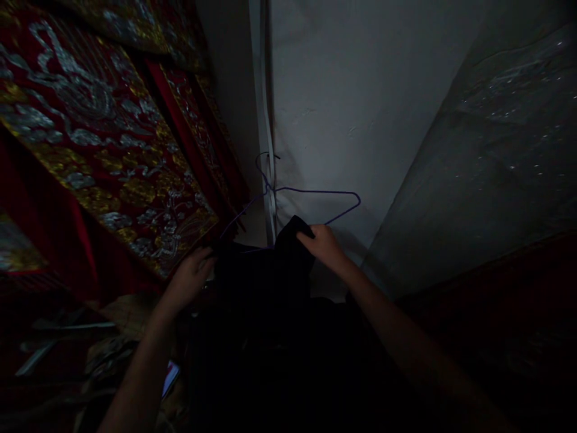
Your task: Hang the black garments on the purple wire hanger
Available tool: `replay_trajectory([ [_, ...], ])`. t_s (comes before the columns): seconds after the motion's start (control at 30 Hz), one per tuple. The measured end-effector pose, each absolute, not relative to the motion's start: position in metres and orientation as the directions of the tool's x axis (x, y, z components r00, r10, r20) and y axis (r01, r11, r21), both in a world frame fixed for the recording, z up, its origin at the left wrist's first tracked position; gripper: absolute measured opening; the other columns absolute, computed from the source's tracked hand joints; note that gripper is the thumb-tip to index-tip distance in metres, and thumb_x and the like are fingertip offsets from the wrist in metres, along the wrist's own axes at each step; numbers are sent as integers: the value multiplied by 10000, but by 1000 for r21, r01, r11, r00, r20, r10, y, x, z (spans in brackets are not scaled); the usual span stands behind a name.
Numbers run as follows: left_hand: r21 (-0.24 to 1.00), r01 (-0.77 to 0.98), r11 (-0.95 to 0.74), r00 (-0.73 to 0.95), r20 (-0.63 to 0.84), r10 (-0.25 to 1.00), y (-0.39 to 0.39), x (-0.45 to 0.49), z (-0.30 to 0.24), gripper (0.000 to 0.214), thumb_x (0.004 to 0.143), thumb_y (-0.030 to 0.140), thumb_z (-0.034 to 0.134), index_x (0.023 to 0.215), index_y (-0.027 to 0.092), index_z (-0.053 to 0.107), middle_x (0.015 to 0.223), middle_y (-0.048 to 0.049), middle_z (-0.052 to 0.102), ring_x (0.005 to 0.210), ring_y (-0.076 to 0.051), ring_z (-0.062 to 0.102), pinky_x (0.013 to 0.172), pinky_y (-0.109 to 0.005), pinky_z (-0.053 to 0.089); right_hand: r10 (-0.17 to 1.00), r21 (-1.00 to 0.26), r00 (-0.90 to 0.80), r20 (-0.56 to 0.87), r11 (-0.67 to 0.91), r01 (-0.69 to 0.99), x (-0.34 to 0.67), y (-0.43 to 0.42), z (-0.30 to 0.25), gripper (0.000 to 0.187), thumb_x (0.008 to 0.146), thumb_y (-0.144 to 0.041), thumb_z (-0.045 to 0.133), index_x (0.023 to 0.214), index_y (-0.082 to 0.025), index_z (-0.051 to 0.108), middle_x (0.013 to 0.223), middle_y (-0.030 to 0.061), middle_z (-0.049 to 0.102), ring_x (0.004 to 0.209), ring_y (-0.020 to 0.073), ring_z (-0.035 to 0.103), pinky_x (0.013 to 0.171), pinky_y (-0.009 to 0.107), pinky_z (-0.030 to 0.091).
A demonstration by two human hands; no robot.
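A thin purple wire hanger (315, 191) is hooked by a light vertical strip on the wall. Black cloth, seemingly a garment (252, 273), covers the hanger's lower left part. My right hand (322, 240) pinches a raised fold of this garment beside the hanger's lower bar; the hanger's right end stands bare. At the left shoulder of the hanger, my left hand (196, 270) has its fingers curled at the garment's edge. The garment's lower part merges into darkness, so its outline is hidden there.
Red cloth with gold and silver embroidery (103, 138) hangs on the left. A pale vertical strip (264, 90) runs up the wall (360, 96). Translucent plastic sheeting (505, 138) covers the right. Low on the left, a lit phone screen (170, 379) shows among dim clutter.
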State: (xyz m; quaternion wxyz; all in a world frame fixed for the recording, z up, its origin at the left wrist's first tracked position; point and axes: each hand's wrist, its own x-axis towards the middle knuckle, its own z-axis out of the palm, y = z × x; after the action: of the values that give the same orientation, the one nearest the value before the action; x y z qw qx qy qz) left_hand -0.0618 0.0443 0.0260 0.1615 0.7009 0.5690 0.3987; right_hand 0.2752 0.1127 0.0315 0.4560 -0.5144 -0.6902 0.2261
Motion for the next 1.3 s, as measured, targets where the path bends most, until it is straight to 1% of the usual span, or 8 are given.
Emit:
replay_trajectory([
  [0.13,752,626,-206,-72,319,945,63,-64,44,318,830,471,528,765,188,657,752,-17,673,746,-201,572,703,-276,448,913,-808,-44,406,381,450,271,111,26,370,739,-438,556,467,-211,446,447,-24,402,453,106,376,443,239,210],
  [0.33,816,577,-33,134,-54,990,69,-78,24,339,683,524,636,627,193,680,670,-31,669,683,-224,578,658,-303,443,901,-795,-41,431,401,456,275,109,24,299,720,-384,574,498,-195,507,481,-14,468,503,120,426,463,235,244],
  [0.53,720,620,-313,109,316,942,65,-72,51,282,820,447,526,707,206,617,736,-13,630,745,-201,553,726,-295,458,930,-841,-20,367,341,420,270,107,20,325,715,-404,590,485,-204,478,464,-28,432,480,112,415,450,238,230],
  [0.67,588,648,-483,179,500,848,70,-45,75,271,871,337,523,1079,196,625,1052,-53,681,993,-224,618,914,-325,467,932,-890,-75,356,362,277,256,98,17,268,749,-385,556,560,-194,551,523,-12,539,519,144,507,476,243,345],
  [0.8,467,696,-546,196,608,769,81,-32,81,452,923,278,485,1364,180,502,1069,-65,719,1068,-225,650,993,-359,460,846,-813,-102,524,532,238,261,89,19,196,792,-287,523,816,-195,694,824,47,727,847,231,678,792,340,523],
  [0.9,426,727,-539,230,589,775,86,-36,79,373,950,285,450,1276,173,593,1002,-68,744,967,-230,689,927,-356,503,764,-734,58,642,592,332,292,93,24,370,792,-210,523,1123,-194,688,1115,90,722,1020,255,668,944,406,505],
  [1.03,356,746,-562,280,599,751,87,-37,80,300,947,274,443,1127,177,662,1075,-94,724,990,-245,676,925,-370,510,752,-782,264,603,492,383,345,119,39,742,743,-163,570,1473,-154,443,1047,104,721,749,228,673,752,403,552],
  [1.3,334,799,-500,126,721,682,94,-40,88,274,954,279,425,1023,171,667,1104,-108,604,1068,-251,585,1000,-405,456,940,-906,-169,296,332,263,383,131,81,303,659,-435,783,821,-179,768,710,33,725,689,215,684,701,346,545],
])
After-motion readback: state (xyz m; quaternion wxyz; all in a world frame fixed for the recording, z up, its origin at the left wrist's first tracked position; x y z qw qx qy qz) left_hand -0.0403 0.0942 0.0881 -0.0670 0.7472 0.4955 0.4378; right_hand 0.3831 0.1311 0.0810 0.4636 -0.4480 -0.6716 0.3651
